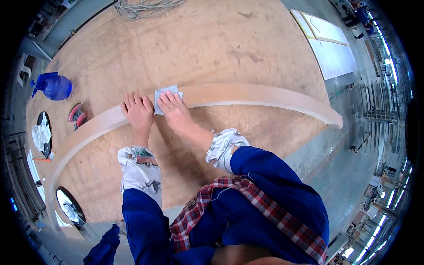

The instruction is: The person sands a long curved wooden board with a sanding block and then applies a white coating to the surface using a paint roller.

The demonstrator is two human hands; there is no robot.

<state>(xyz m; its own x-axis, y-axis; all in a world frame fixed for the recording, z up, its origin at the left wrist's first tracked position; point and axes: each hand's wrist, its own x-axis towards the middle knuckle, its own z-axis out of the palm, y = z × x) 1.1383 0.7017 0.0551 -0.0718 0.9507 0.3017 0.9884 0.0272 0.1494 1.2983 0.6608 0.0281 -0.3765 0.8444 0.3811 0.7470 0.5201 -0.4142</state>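
Grey sheet [160,92]: pressed onto the curved board [247,93] under the right hand [176,115], its fingers nearly straight, not wrapped round anything.
Left hand [139,114]: laid palm-down on the board just beside, fingers slightly spread.
Board: arcs across the wooden table [190,48]; uneven pushing could swing it.
Red sander [77,114]: near the board; such a swing might knock it.

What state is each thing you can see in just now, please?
Curved piece: lying across the table
Grey sheet: on the curved piece, partly covered
Left hand: flat on the curved piece, fingers slightly spread
Right hand: flat on the grey sheet
Cable: loosely coiled
Sander: set down, unheld
Blue spray bottle: unheld
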